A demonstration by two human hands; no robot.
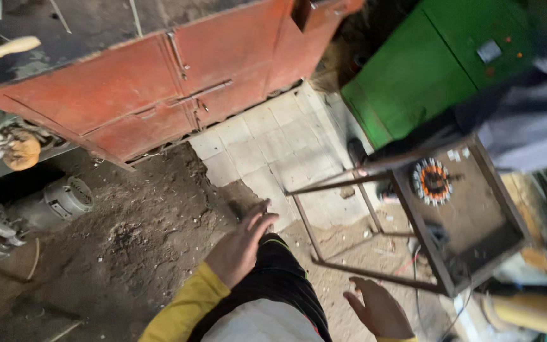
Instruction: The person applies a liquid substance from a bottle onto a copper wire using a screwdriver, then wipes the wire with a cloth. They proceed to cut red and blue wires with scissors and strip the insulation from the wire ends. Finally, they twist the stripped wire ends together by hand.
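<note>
My left hand [240,244] hangs in the air above my dark trouser leg, fingers spread, holding nothing; its sleeve is yellow. Low in the view, my right hand [380,310] is also open and empty, palm turned inward, close to the leg of a small metal-framed table [504,199]. On that table's brown top lies a round motor stator [432,181] with orange copper windings and white slot ends. Neither hand touches anything.
A rusty red metal double door [140,88] stands ahead, with pale floor tiles [273,145] and dirt floor before it. A grey electric motor [64,199] lies at left. A green metal cabinet [432,63] is at upper right, next to a person in dark and grey clothes [527,120].
</note>
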